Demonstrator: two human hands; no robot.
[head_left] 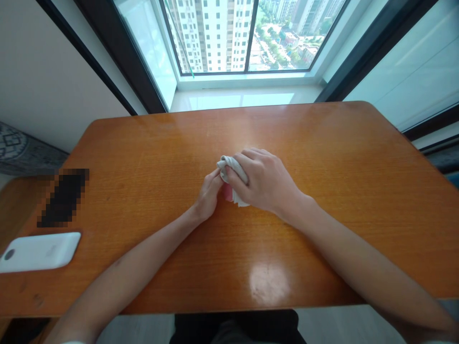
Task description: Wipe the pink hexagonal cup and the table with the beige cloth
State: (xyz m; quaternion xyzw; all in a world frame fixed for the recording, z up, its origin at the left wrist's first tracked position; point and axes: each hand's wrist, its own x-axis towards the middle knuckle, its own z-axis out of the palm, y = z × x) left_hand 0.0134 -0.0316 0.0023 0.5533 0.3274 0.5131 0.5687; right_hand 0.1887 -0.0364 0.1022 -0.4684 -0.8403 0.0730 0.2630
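Grey-white cloth (232,168), bunched at the middle of the wooden table (322,157), is clasped by the right hand (263,184); the left hand (208,196) pinches its edge. If the pinch is weak, I think the bundle may unroll, because the glossy wood gives no grip.

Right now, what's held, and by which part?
A small bundled cloth: right hand wraps over its top, left hand fingertips pinch its left edge.

Both hands meet mid-table (322,157). Right hand (267,181) lies over a bundled cloth (233,167); left hand (208,196) touches the cloth from its left. Far left of the hands, at the table edge: a flat device (39,252), with a pixelated object (63,197) just behind it. Window (247,36) beyond the hands.
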